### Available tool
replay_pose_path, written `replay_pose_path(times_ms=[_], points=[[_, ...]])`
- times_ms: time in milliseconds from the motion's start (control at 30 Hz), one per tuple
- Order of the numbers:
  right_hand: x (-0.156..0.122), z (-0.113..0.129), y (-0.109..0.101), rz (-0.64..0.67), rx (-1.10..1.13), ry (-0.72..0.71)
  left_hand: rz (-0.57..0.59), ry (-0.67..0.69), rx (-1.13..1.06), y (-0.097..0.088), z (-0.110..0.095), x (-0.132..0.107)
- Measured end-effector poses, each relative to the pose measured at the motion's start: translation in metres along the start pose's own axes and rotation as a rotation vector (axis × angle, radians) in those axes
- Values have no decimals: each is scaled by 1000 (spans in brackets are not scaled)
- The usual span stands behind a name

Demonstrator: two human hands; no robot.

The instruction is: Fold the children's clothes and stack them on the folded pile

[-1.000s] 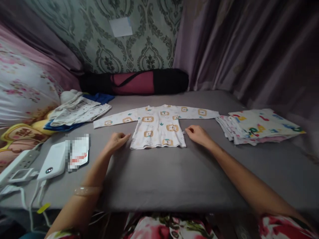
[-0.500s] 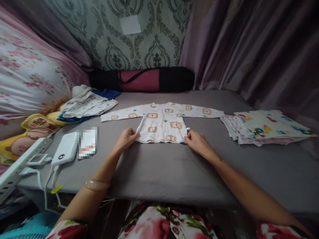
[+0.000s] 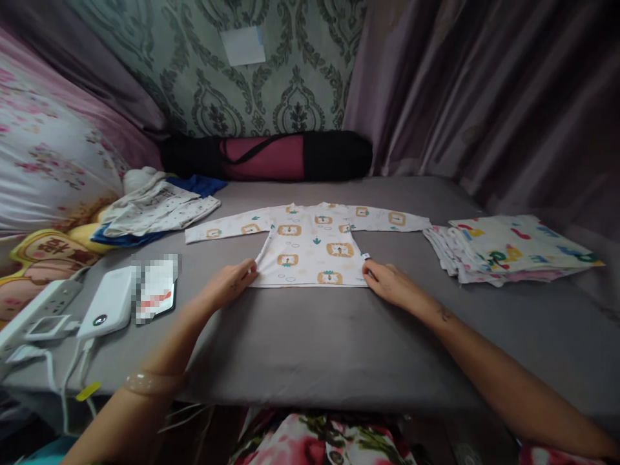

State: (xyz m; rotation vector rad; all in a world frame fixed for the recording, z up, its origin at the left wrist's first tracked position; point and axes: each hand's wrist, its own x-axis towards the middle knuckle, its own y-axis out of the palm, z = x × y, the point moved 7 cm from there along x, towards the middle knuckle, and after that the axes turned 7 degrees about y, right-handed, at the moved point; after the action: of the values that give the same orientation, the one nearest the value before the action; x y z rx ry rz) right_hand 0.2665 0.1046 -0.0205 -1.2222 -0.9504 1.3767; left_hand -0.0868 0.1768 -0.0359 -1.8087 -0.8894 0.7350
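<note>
From where I stand, the shirt [image 3: 312, 248] lies flat on the grey sheet [image 3: 310, 349], sleeves spread wide and hem nearest the person. The left hand [image 3: 237, 278] has its fingertips closed on one side of the hem; the right hand [image 3: 390, 284] pinches the other side, by the small label [image 3: 367, 256]. Neither grip shows a gap that I can make out, and the hem runs straight between them.

What would worry me is an uneven pull: one hand drawing harder would likely skew the hem and ruck the body. The cloth looks thin, so a shallow pinch could slip off the edge.

The sleeve on the right ends right at the pile [image 3: 523, 242]; whether it touches, I can't tell. A sideways tug there might catch and disturb those folded pieces. The other cuff lies just beside the heap [image 3: 165, 203], with a similar risk.

The left forearm, with its bangle [image 3: 152, 382], is near the power bank [image 3: 109, 300]; a careless sweep that way could snag the cable [image 3: 72, 374].
</note>
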Motion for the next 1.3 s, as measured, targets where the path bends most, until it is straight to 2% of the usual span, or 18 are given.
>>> replay_pose_path(times_ms=[100,200,267,300,400,467,500,567,667,800,967,1067,1200,1300], points=[[2,-3,3,37,34,-25,87,-56,91,-4,-2,1],[16,-9,-2,115,140,-104,103,-59,216,-18,-26,14],[34,-16,-11,103,189,-104,58,45,194,-22,-62,31],[46,-20,-18,52,190,-80,38,137,141,-20,-87,41],[80,-27,-39,-179,105,7,62,400,-1,5,-166,69],[97,-23,-44,-266,34,23,80,543,-44,29,-214,81],[104,-19,-43,-279,1,18,66,562,-28,39,-231,86],[114,-13,-38,-263,-73,-6,59,524,43,57,-252,94],[122,-8,-28,-205,-176,-52,39,445,91,68,-261,98],[126,-10,-28,-192,-256,-110,45,417,81,70,-257,98],[132,-16,-40,-249,-298,-163,16,422,-74,73,-249,100],[136,-20,-38,-216,-322,-193,18,410,-150,77,-247,103],[137,-21,-36,-211,-301,-192,33,412,-136,78,-250,106],[134,-14,-39,-226,-289,-101,40,435,-69,80,-256,106]])
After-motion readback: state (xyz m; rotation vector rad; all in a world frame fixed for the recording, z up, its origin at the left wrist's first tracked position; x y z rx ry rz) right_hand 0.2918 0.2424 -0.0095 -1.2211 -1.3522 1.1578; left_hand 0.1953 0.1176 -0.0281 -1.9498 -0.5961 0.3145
